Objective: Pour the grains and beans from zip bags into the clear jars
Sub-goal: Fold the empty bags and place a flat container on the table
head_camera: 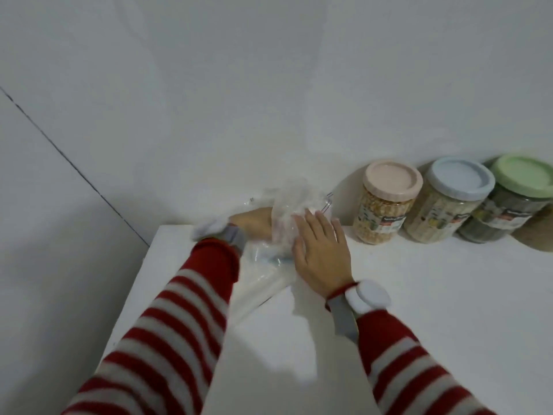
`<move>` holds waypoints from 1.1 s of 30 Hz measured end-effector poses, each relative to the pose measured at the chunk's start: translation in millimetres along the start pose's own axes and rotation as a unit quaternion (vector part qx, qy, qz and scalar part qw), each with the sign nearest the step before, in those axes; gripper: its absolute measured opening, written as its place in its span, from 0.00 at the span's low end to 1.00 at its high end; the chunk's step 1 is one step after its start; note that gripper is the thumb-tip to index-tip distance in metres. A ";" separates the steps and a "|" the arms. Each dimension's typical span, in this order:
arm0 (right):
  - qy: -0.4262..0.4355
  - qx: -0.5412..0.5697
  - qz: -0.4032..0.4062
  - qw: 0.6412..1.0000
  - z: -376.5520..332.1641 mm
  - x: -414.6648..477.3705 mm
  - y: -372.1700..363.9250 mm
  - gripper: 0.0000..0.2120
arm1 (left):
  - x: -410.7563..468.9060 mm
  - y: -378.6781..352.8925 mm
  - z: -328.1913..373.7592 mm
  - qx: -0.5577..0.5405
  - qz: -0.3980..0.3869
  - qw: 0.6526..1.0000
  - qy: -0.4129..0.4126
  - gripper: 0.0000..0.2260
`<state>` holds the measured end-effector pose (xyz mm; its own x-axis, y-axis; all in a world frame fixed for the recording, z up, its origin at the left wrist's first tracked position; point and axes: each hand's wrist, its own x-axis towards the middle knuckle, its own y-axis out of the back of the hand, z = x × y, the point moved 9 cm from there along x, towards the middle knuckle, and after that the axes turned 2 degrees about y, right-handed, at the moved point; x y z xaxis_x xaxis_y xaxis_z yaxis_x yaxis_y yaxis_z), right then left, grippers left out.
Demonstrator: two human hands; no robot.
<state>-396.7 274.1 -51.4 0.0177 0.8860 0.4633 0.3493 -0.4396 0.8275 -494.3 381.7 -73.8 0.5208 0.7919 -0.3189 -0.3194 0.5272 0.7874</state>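
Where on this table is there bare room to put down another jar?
The widest bare table patch lies right of the right hand, in front of the pink-lid jar, blue-lid jar and green-lid jar. A smaller one lies between the sleeves. Crowded: the back left, with the left hand and the bags.

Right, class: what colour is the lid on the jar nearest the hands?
Pale pink; the lid shows best in the head view.

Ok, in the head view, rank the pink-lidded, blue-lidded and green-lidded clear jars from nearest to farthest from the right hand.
1. Clear jar with pink lid, holding yellow grains, just right of the right hand.
2. Clear jar with blue lid, next along to the right.
3. Clear jar with green lid, farthest right, by the wall.
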 end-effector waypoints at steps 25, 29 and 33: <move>-0.228 0.260 0.118 0.931 48.0 -38.4 23.8 0.21 | -8.1 8.3 19.1 0.059 0.241 0.959 0.135 0.11; -0.205 0.352 0.115 0.906 23.2 -54.1 7.4 0.23 | 4.0 -7.2 14.6 0.108 0.169 0.970 0.140 0.12; -0.031 0.128 0.049 0.990 2.5 1.4 2.7 0.22 | 2.3 -9.0 3.6 0.045 0.083 0.987 0.126 0.17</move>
<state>-393.4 274.5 -49.3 0.1172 0.8520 0.5102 0.5693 -0.4786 0.6685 -487.4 377.7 -79.7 0.2492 0.9228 -0.2937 -0.3069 0.3629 0.8798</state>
